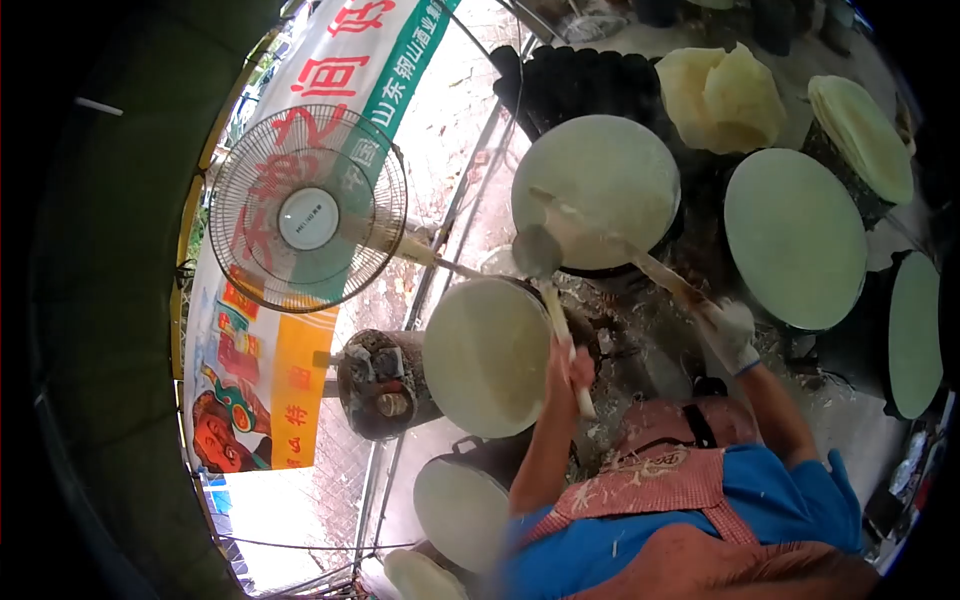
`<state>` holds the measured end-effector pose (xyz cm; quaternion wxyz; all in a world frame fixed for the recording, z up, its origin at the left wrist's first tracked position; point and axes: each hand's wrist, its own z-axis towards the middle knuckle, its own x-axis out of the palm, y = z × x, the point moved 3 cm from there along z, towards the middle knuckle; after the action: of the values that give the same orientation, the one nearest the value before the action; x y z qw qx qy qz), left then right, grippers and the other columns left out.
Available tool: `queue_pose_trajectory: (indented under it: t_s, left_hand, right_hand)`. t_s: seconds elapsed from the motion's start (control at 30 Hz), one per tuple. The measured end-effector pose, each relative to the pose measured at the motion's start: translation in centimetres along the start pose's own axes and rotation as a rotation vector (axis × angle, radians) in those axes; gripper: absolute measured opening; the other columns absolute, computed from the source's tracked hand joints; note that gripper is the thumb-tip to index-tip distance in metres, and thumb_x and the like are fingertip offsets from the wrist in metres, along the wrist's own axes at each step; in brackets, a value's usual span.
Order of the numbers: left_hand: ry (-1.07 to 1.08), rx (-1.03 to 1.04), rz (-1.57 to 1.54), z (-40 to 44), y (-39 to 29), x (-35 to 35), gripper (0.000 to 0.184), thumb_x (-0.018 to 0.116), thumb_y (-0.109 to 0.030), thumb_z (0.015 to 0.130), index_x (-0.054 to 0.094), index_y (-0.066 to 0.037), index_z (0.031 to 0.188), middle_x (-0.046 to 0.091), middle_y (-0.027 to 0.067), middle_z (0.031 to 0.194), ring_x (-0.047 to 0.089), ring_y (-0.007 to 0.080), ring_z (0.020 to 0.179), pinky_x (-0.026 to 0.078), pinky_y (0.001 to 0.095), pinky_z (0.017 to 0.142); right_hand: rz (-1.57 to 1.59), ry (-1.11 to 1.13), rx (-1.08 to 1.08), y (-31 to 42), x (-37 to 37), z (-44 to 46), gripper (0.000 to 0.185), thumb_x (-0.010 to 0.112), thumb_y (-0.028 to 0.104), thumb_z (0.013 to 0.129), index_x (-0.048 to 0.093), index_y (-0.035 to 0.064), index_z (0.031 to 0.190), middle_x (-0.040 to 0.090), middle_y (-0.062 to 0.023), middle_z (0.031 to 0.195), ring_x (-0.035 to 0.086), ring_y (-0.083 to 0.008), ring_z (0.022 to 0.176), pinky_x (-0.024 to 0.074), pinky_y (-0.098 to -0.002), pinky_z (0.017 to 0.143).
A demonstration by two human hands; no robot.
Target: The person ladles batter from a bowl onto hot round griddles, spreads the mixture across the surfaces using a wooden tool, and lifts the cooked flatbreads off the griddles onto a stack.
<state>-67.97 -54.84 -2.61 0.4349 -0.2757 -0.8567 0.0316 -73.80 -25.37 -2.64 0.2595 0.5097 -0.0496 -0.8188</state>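
Observation:
My left hand (pixel 570 368), bare, is closed round the pale handle of a ladle (pixel 537 251). The ladle's round grey head is at the near left edge of the top griddle (pixel 590 165). My right hand (pixel 730 328), in a white glove, grips the lower end of a long wooden spreader (pixel 655 268). The spreader's far end lies over that griddle, across a pale batter layer. Just left of my left hand is another round griddle (pixel 485 358) with a pale surface.
More round griddles stand at the right (pixel 795 240) and lower left (pixel 462 512). Thin flatbreads (pixel 722 98) are piled at the upper right, beside a second stack (pixel 862 135). A fan (pixel 308 218) and a small stove drum (pixel 378 385) are on the left, before a banner (pixel 300 385).

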Motion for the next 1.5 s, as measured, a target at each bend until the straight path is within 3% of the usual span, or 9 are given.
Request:
queue_pose_trajectory:
  t_s: [0.13, 0.2, 0.33, 0.4, 0.63, 0.73, 1.0, 1.33, 1.5]
  left_hand:
    - [-0.129, -0.009, 0.030, -6.2, 1.1, 2.8, 0.032, 0.044, -0.035, 0.096, 0.043, -0.009, 0.078, 0.027, -0.0026, 0.053, 0.027, 0.0077, 0.039, 0.027, 0.0223, 0.034]
    - [0.130, -0.399, -0.508, -7.1, 1.0, 2.5, 0.025, 0.042, -0.033, 0.097, 0.043, -0.010, 0.087, 0.028, -0.0017, 0.059, 0.029, 0.0087, 0.041, 0.029, 0.0240, 0.035]
    - [0.270, -0.338, -0.551, -9.8, 3.5, 4.0, 0.029, 0.042, -0.027, 0.097, 0.047, -0.009, 0.119, 0.031, 0.0013, 0.067, 0.032, 0.0117, 0.043, 0.032, 0.0276, 0.037]
    - [0.439, -0.523, -0.699, -10.8, 5.5, 3.9, 0.041, 0.046, -0.041, 0.094, 0.036, -0.009, 0.071, 0.029, -0.0022, 0.052, 0.030, 0.0106, 0.038, 0.030, 0.0289, 0.034]
    - [0.310, -0.011, 0.101, -13.4, 17.5, 0.2, 0.034, 0.041, -0.042, 0.095, 0.042, -0.013, 0.078, 0.029, -0.0014, 0.051, 0.031, 0.0102, 0.039, 0.028, 0.0259, 0.032]
    - [0.548, -0.358, -0.252, -13.6, 24.3, 0.7, 0.026, 0.040, -0.031, 0.097, 0.043, -0.008, 0.085, 0.028, -0.0019, 0.054, 0.030, 0.0098, 0.039, 0.030, 0.0242, 0.036]
    - [0.207, -0.896, -0.626, -15.4, 28.8, 3.1, 0.036, 0.040, -0.034, 0.097, 0.043, -0.004, 0.077, 0.034, 0.0020, 0.050, 0.034, 0.0130, 0.043, 0.035, 0.0276, 0.044]
    - [0.287, -0.802, -0.266, -19.0, 28.3, -5.4, 0.039, 0.042, -0.041, 0.095, 0.043, -0.008, 0.073, 0.030, -0.0009, 0.049, 0.032, 0.0118, 0.041, 0.027, 0.0239, 0.038]
    - [-0.055, -0.615, -0.082, -24.1, 30.2, -12.4, 0.048, 0.042, -0.054, 0.091, 0.049, -0.008, 0.079, 0.030, -0.0027, 0.048, 0.028, 0.0120, 0.038, 0.023, 0.0270, 0.033]
  right_hand:
    - [0.046, -0.006, 0.006, 2.2, -2.2, -2.8, 0.029, 0.072, 0.022, 0.070, 0.066, 0.0087, 0.095, 0.060, -0.0117, 0.070, 0.056, -0.0281, 0.057, 0.0439, -0.0374, 0.051]
    - [0.048, -0.103, -0.078, 4.4, -4.6, -3.3, 0.032, 0.072, 0.021, 0.070, 0.066, 0.0066, 0.098, 0.062, -0.0124, 0.072, 0.058, -0.0287, 0.057, 0.0449, -0.0377, 0.052]
    - [0.110, 0.014, -0.027, 3.5, -6.5, -6.2, 0.032, 0.071, 0.026, 0.072, 0.066, 0.0073, 0.097, 0.063, -0.0120, 0.074, 0.059, -0.0288, 0.061, 0.0465, -0.0389, 0.055]
    - [0.063, 0.084, 0.064, 1.8, -7.4, -8.2, 0.031, 0.069, 0.030, 0.074, 0.066, 0.0094, 0.097, 0.063, -0.0113, 0.074, 0.060, -0.0290, 0.062, 0.0475, -0.0382, 0.057]
    - [0.383, 0.086, 0.354, -9.5, -20.0, -14.6, 0.027, 0.063, 0.022, 0.079, 0.065, 0.0063, 0.101, 0.066, -0.0152, 0.082, 0.065, -0.0298, 0.075, 0.0512, -0.0335, 0.070]
    - [0.475, 0.184, 0.668, -14.4, -23.5, -19.9, 0.029, 0.065, 0.024, 0.078, 0.065, 0.0031, 0.098, 0.066, -0.0153, 0.081, 0.066, -0.0231, 0.074, 0.0497, -0.0312, 0.066]
    - [0.414, 0.131, 1.085, -14.9, -29.4, -30.2, 0.039, 0.065, 0.033, 0.077, 0.063, 0.0023, 0.101, 0.064, -0.0176, 0.086, 0.064, -0.0240, 0.079, 0.0469, -0.0332, 0.071]
    - [0.026, 0.856, 0.436, -14.6, -15.8, -32.4, 0.020, 0.057, 0.021, 0.071, 0.064, 0.0067, 0.082, 0.063, -0.0180, 0.080, 0.061, -0.0363, 0.076, 0.0479, -0.0444, 0.069]
    - [-0.170, 1.183, 0.113, -16.3, -3.3, -29.9, 0.018, 0.053, 0.016, 0.078, 0.065, 0.0023, 0.079, 0.064, -0.0172, 0.086, 0.062, -0.0334, 0.081, 0.0473, -0.0420, 0.068]
